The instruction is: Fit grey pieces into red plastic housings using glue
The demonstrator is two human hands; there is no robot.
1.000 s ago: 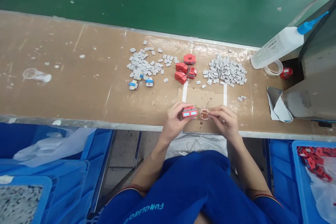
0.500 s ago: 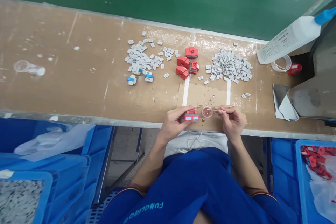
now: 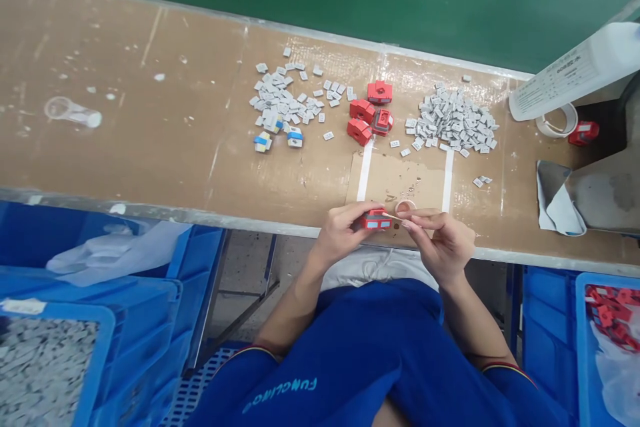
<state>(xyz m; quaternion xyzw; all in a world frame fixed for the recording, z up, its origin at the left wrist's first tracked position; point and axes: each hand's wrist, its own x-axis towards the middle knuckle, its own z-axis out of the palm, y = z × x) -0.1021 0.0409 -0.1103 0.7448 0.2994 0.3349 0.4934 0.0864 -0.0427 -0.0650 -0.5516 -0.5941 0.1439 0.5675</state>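
- The red block (image 3: 377,219) is held just above the near edge of the surface (image 3: 305,190), its two pale blue panels facing 6 o'clock, towards the person
- The fingers of the left hand (image 3: 343,233) grip it from the 9 o'clock end, one along its far side, the thumb at its near side
- It looks like hard moulded plastic: light, stiff and unlikely to dent, so a gentle pinch should be enough
- Its blocky sides seem the best place to take hold; the pale panels are better left untouched, and any wet patch could make it slippery
- The fingers of the right hand (image 3: 447,247), at 3 o'clock from the block, pinch a thin pale stick (image 3: 393,217) that points to 9 o'clock
- The stick's tip reaches the block's 3 o'clock end; whether it touches is too small to tell
- The stick is probably very light and easily snapped, so it should be held near its dry end with little pressure
- The small cup (image 3: 406,205) sits at 2 o'clock from the block, just beside it; it looks light and easy to tip, so its rim calls for a careful touch
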